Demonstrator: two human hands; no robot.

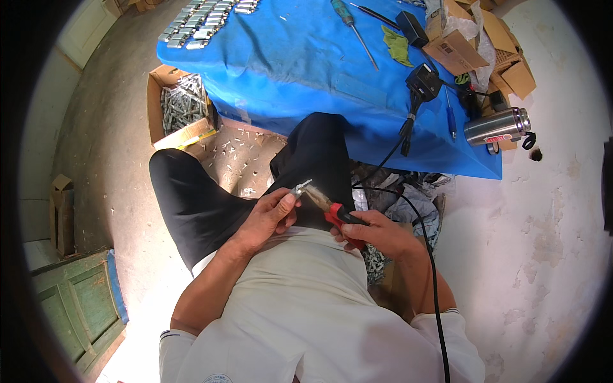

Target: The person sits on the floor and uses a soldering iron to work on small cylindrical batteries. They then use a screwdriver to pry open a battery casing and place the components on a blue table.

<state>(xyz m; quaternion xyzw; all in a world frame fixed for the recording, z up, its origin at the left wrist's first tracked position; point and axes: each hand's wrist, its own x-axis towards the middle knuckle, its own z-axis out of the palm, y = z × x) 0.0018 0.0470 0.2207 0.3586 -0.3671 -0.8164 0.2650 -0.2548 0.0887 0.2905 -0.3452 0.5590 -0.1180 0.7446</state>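
Over my lap, my left hand [276, 216] pinches a small silvery metal part [300, 189] between thumb and fingers. A thin pale tip sticks out of it to the right. My right hand [377, 231] is wrapped round the red and black handles of a pair of pliers [319, 199]. The pliers' jaws point up and left, right beside the metal part. Whether the jaws touch or grip its tip, I cannot tell. My curled fingers hide part of the handles.
Ahead stands a table with a blue cloth [287, 57], bearing rows of metal parts [203, 22], a screwdriver [351, 29] and a steel flask [497, 126]. A cardboard box [156, 108] of metal pieces sits at left. A black cable [429, 255] hangs beside my right arm.
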